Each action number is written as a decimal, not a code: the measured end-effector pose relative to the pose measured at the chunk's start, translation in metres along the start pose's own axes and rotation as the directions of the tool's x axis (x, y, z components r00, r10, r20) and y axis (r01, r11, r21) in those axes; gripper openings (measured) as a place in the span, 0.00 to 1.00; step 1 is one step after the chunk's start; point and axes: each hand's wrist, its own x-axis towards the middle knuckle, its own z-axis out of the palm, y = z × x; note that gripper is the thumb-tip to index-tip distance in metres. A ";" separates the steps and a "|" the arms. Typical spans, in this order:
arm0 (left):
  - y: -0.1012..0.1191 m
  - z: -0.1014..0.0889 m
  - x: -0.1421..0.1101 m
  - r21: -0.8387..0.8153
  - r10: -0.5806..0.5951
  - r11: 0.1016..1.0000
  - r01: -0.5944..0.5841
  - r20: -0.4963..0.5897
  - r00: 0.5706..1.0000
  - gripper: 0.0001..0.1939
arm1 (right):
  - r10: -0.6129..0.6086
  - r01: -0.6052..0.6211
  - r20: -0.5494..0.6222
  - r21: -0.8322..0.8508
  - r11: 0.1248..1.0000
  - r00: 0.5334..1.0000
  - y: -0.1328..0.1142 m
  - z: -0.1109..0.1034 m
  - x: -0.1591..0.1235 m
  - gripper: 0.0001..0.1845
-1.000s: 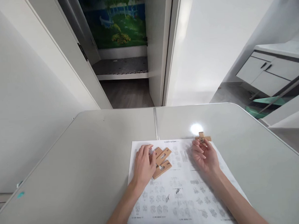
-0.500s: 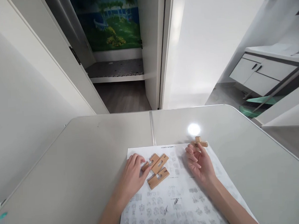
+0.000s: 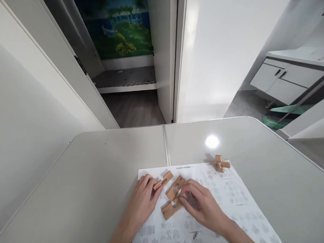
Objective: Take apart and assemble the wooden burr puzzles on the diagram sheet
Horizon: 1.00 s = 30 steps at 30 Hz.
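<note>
My left hand (image 3: 143,198) pinches the left end of a notched wooden puzzle piece (image 3: 167,176), thumb below and fingers above. To its right, a flat wooden piece (image 3: 176,188) with an oval slot and a "2" on it lies slanted on the paper. My right hand (image 3: 204,206) has its thumb and fingers closed on the right end of a lower notched wooden puzzle piece (image 3: 168,210), hiding that end. A cross-shaped cluster of joined wooden pieces (image 3: 220,164) stands beyond my right hand, touched by neither hand.
A printed sheet (image 3: 228,204) with rows of faint diagrams lies under the pieces, on a pale table (image 3: 112,158) with a seam down its middle. Beyond the table's far edge are an open doorway, a wall and a white cabinet (image 3: 285,78).
My right hand has left the joined cluster and come left to the lower notched piece. The upper notched piece in my left hand now lies apart from the slotted one.
</note>
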 end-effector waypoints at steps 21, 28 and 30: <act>0.005 0.013 0.010 -0.036 -0.002 0.999 -0.007 -0.244 0.970 0.11 | -0.099 0.129 0.183 -0.157 0.979 0.978 0.003 0.002 0.003 0.16; -0.005 0.021 0.007 0.089 -0.030 0.994 0.064 -0.337 0.941 0.06 | -0.078 0.115 0.193 -0.191 0.975 0.978 0.003 0.000 0.003 0.17; -0.006 0.021 0.007 0.103 -0.034 0.992 0.073 -0.342 0.939 0.06 | -0.076 0.113 0.193 -0.189 0.975 0.978 0.004 0.000 0.004 0.17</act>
